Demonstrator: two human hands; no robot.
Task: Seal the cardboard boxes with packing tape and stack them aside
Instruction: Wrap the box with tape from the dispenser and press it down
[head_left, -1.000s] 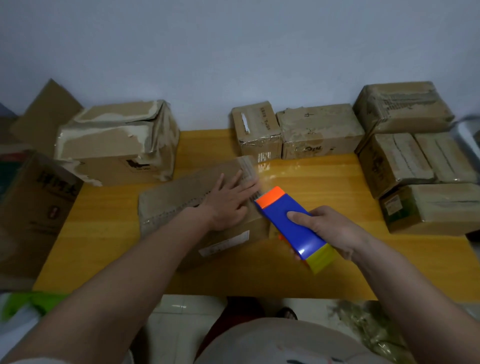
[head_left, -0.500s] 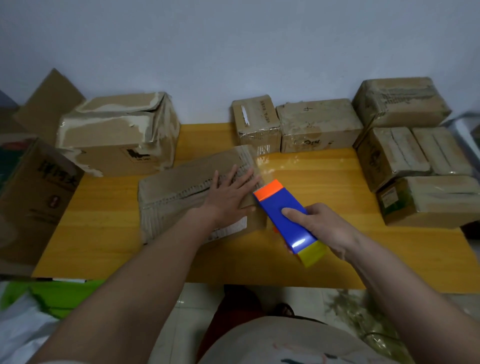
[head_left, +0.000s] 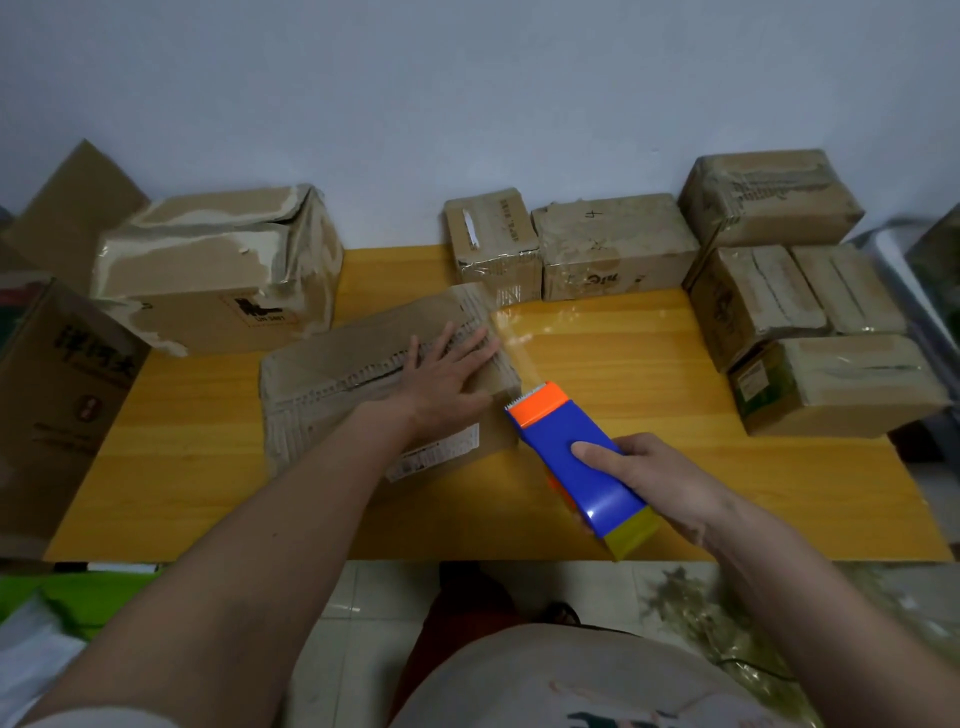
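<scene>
A flat worn cardboard box (head_left: 332, 384) lies in the middle of the yellow table (head_left: 675, 467). My left hand (head_left: 447, 374) presses flat on its right end, fingers spread. My right hand (head_left: 649, 478) grips a blue tape dispenser (head_left: 576, 462) with an orange head and a yellow tail, just right of the box. A clear strip of tape (head_left: 524, 343) stretches from the box's far right corner to the dispenser's head.
A large torn box (head_left: 218, 270) stands at the back left. Two small boxes (head_left: 493, 239) (head_left: 613, 244) sit at the back middle. Several taped boxes (head_left: 810, 332) are piled at the right. A printed carton (head_left: 57, 395) stands beside the table's left edge.
My right hand has drawn the dispenser away from the box toward me, pulling out a longer strip of tape. My left hand stays pressed on the box.
</scene>
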